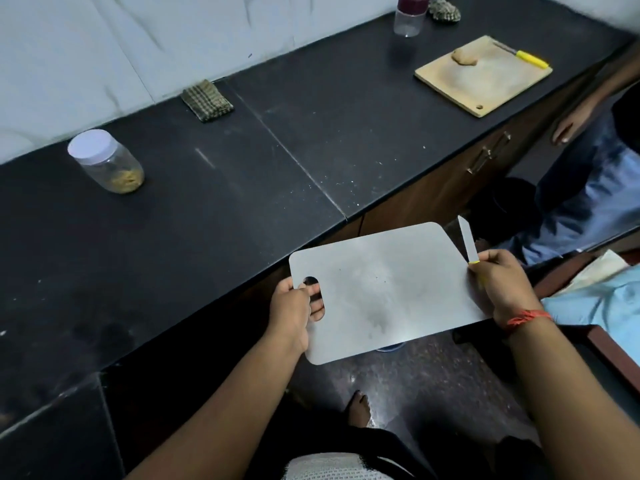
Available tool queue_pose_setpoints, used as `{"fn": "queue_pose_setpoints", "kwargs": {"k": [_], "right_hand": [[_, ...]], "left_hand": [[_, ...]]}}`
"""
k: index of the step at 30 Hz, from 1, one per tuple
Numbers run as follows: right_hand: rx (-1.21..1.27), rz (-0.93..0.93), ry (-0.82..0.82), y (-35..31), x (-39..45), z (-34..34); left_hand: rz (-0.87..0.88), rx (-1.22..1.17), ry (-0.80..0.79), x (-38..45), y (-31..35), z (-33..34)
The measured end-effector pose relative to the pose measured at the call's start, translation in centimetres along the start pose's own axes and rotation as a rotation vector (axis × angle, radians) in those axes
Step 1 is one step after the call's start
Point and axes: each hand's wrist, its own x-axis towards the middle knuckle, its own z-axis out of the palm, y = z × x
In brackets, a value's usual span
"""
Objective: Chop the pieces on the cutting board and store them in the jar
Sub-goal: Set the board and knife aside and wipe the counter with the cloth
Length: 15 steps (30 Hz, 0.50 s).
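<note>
The metal cutting board (384, 292) is held off the counter (214, 188), out over the floor, its face bare of pieces. The left hand (294, 306) grips it at the oval handle slot, fingers hooked through the hole; the right hand (498, 282) pinches the opposite edge while also holding a small knife (465, 242) with its blade pointing up and away. The board looks thin, stiff and light, probably smooth enough to slip, so the slot seems the surest hold and the far edge only steadies it. The jar (107, 162) stands well apart on the counter to the left, white lid on, chopped bits settled at its bottom. It looks like clear plastic, light and easy to tip, best taken round the body
</note>
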Motion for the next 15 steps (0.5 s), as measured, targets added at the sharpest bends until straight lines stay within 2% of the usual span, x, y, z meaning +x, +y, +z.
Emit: {"fn": "queue_pose_setpoints", "kwargs": {"k": [8,15], "right_hand": [[0.023,-0.031,-0.048,-5.1,1.3,5.9],[-0.007,-0.065,-0.172,-9.5,2.0,14.2]], "left_hand": [[0.127,-0.018,0.058,2.1,5.8,-1.4],[0.14,-0.042,0.142,5.5,10.7,-6.1]]}}
